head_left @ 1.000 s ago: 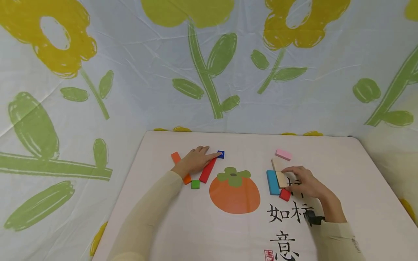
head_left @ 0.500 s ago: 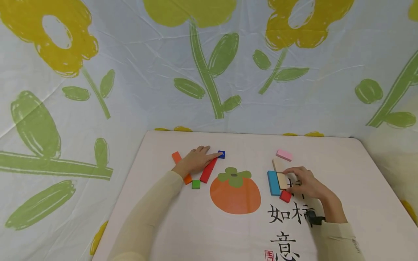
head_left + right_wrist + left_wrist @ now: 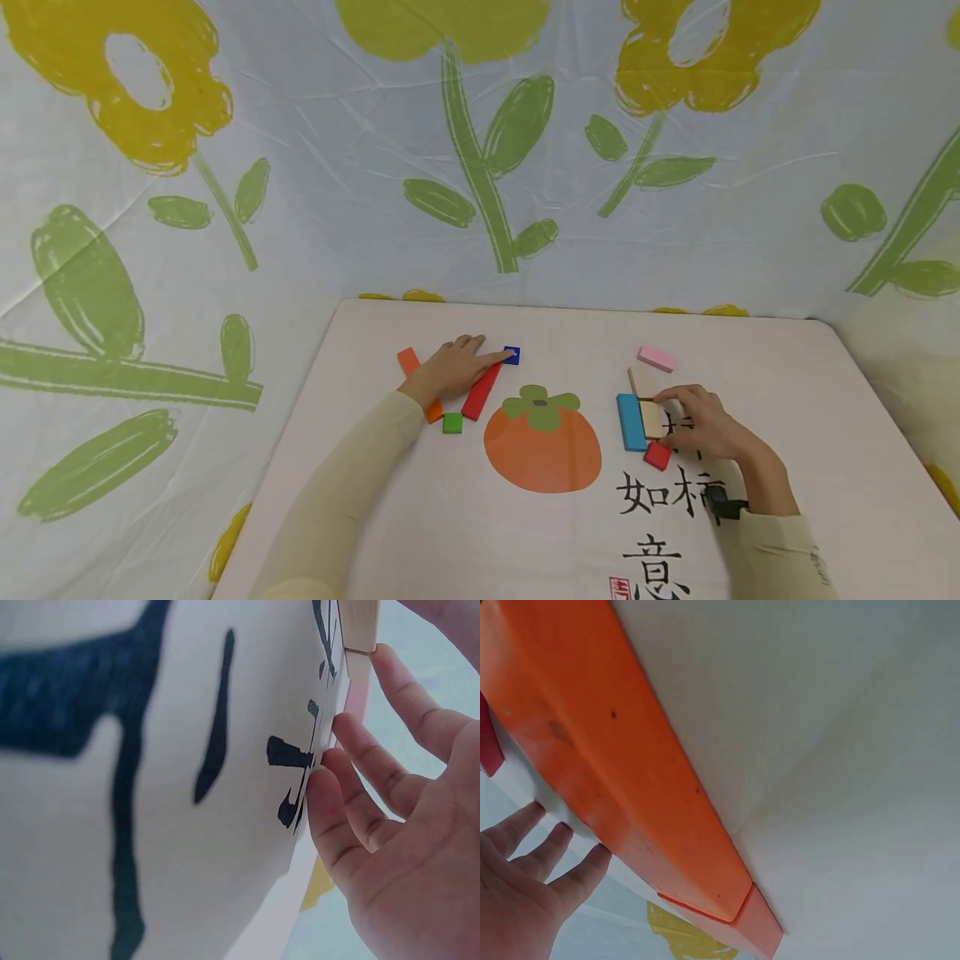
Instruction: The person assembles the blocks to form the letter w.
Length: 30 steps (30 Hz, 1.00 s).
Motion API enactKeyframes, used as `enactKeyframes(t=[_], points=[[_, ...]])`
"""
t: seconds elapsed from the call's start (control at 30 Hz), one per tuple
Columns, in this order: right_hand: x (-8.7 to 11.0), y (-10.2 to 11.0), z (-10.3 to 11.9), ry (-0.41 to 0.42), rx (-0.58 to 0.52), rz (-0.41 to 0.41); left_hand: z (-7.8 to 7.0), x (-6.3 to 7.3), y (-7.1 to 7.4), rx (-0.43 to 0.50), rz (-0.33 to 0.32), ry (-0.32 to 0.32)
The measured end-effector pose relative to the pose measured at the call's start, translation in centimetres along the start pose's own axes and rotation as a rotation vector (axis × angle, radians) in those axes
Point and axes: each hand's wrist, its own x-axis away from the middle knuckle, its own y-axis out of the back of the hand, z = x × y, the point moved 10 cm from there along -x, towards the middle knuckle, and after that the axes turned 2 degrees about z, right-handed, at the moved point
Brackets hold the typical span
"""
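My left hand [image 3: 453, 368] lies over the left group of blocks, index finger stretched out onto a small blue block [image 3: 512, 355]. Beneath that hand, a red strip block [image 3: 482, 392] and a long orange block [image 3: 630, 757] slant across the table; the hand hides part of the orange one. On the right side, my right hand [image 3: 705, 423] pinches a cream wooden block [image 3: 652, 420] between thumb and index finger. Against it stand a light blue block [image 3: 632, 422], another cream block [image 3: 641, 382] and a red square block [image 3: 657, 455].
A green block [image 3: 452, 423] lies near the orange block's lower end. Beyond the cream blocks is a pink block [image 3: 657, 358]. The white table [image 3: 420, 517] carries a printed persimmon [image 3: 543, 450] and black characters. A flowered cloth [image 3: 337, 167] hangs behind.
The pinched cream block has shifted slightly toward me, and a thin gap shows beside the other cream block. The red square has shifted a little with it. My left hand stays put.
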Motion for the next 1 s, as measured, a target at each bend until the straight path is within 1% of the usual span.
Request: enactKeyframes(t=[0.1,0.3,0.57,0.73,0.87,1.0], points=[[0.0,0.0,-0.2,-0.020,0.002,0.005,-0.1,-0.1,0.1,-0.006,-0.002,-0.004],[0.1,-0.2,-0.5,-0.029,0.013,0.013,0.0,-0.1,0.2,0.014,-0.007,-0.002],[0.3,-0.2,-0.5,-0.030,0.014,0.011,-0.1,-0.3,-0.2,0.029,0.003,0.014],[0.5,0.1,-0.5,-0.008,0.012,-0.005,0.1,-0.5,-0.6,0.014,0.012,0.028],[0.5,0.3,-0.3,0.008,-0.004,-0.005,0.4,-0.5,-0.8,0.031,0.020,0.041],[0.4,0.4,0.1,0.019,-0.042,0.005,0.5,-0.5,-0.8,0.048,0.020,0.044]])
